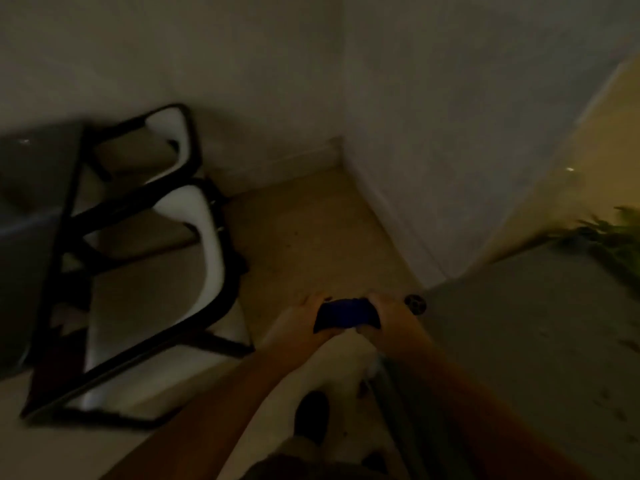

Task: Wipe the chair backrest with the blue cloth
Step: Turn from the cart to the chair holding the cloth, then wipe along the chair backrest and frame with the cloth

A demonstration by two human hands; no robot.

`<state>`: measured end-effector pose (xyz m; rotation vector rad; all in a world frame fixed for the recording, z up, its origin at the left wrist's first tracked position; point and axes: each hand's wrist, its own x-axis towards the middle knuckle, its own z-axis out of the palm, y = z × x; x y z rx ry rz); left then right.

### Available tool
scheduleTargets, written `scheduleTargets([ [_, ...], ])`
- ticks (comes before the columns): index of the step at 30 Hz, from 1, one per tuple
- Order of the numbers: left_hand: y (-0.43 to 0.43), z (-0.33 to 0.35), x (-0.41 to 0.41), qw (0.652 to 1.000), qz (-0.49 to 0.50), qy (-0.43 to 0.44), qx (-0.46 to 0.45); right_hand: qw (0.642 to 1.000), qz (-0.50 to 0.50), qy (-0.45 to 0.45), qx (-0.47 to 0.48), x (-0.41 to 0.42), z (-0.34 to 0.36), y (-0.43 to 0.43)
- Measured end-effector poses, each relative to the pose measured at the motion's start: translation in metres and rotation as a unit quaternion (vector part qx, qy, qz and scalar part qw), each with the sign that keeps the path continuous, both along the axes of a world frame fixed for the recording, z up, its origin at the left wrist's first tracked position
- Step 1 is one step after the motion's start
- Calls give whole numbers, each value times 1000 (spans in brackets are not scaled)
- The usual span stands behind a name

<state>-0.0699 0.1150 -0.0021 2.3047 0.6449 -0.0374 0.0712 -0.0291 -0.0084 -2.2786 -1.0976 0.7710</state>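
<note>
The room is dim and the view is blurred. A bunched blue cloth [346,315] is stretched between my left hand [304,313] and my right hand [384,310], low in the middle of the head view. Both hands grip it by its ends. To the left stands a chair with a black frame and a white backrest [204,233], well apart from the cloth. A second, similar chair [173,133] stands behind it.
A dark table top [31,209] fills the left edge, with both chairs tucked beside it. White walls meet in a corner ahead. A grey rug [519,341] and a green plant [613,240] lie to the right. My foot [311,417] shows below.
</note>
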Motion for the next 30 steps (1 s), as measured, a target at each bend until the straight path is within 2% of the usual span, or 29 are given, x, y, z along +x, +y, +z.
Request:
scheduleTargets([
  [6, 39, -8, -97, 990, 132, 45, 38, 991, 116, 60, 39, -68, -17, 73],
  [11, 80, -26, -135, 979, 194, 45, 35, 986, 154, 60, 1, -102, -35, 137],
  [17, 164, -61, -142, 979, 196, 50, 7, 988, 130, 57, -55, -118, -46, 216],
  [21, 215, -81, -129, 985, 164, 59, -8, 989, 106, 70, -78, -115, -49, 256],
  [26, 248, -96, -110, 985, 162, 49, -30, 989, 62, 102, -93, -109, -56, 286],
  [30, 260, -110, -95, 981, 175, 50, -69, 989, 42, 89, -113, -97, -72, 301],
])
